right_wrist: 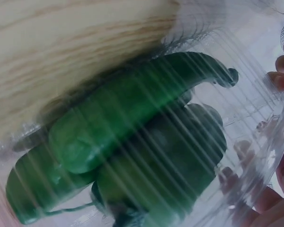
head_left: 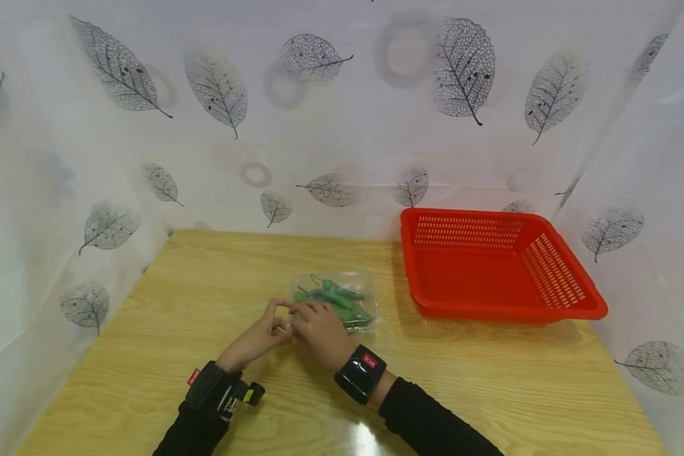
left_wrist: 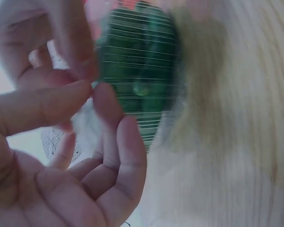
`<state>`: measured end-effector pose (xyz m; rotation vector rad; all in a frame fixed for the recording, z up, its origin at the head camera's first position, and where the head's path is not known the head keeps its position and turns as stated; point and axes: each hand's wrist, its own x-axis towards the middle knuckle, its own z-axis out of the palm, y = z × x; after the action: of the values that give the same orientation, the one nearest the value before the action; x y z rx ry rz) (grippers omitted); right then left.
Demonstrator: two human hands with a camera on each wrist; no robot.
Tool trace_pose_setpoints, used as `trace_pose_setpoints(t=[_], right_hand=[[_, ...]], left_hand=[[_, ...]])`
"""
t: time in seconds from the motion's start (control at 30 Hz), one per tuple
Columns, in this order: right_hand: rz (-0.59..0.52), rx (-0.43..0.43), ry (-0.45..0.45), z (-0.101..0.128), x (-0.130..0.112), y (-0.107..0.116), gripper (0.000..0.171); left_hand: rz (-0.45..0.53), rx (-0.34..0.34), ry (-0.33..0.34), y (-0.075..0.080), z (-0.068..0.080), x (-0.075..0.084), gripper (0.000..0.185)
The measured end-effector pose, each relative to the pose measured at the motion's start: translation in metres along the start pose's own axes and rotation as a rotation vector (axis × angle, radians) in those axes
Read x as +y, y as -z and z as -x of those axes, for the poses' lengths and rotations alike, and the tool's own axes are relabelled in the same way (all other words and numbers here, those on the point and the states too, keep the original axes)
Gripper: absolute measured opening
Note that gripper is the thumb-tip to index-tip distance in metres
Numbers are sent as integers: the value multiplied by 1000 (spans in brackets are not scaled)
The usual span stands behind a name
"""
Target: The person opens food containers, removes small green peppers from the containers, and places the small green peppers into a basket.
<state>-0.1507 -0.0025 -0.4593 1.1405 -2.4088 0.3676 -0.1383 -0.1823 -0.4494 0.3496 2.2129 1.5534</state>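
Observation:
A clear plastic box with ridged sides lies on the table, holding several green chili peppers. Through its wall, the right wrist view shows the peppers up close, plump and curved at one end. My left hand is at the box's near left corner, pinching its edge between thumb and index finger. Right beside it, my right hand bends its fingers over the same edge and grips there. In the left wrist view the fingertips of both hands meet next to the box, and they hide the pinched edge.
A red plastic basket with slotted walls stands at the back right of the wooden table. Behind and beside the table hangs a pale sheet with a leaf print. Black bands with small devices sit on both wrists.

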Motion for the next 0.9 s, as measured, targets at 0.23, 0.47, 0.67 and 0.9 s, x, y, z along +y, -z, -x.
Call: trace_pose_setpoints(t=[0.23,0.47,0.67,0.9], right_hand=[[19,8,-5,0,0,-1,13],[41,10,-15,1,0,-2,10],[111,8,31,2,1,-4,14],[242,12,145,0,1,-3,14]], left_hand=[[-8,105,34,-6,-7,0,52],[-44,136,73,-10,-8,3,52],[-54,118,39,-10,-9,1,51],[-7,168,74,-11,-7,-2,53]])
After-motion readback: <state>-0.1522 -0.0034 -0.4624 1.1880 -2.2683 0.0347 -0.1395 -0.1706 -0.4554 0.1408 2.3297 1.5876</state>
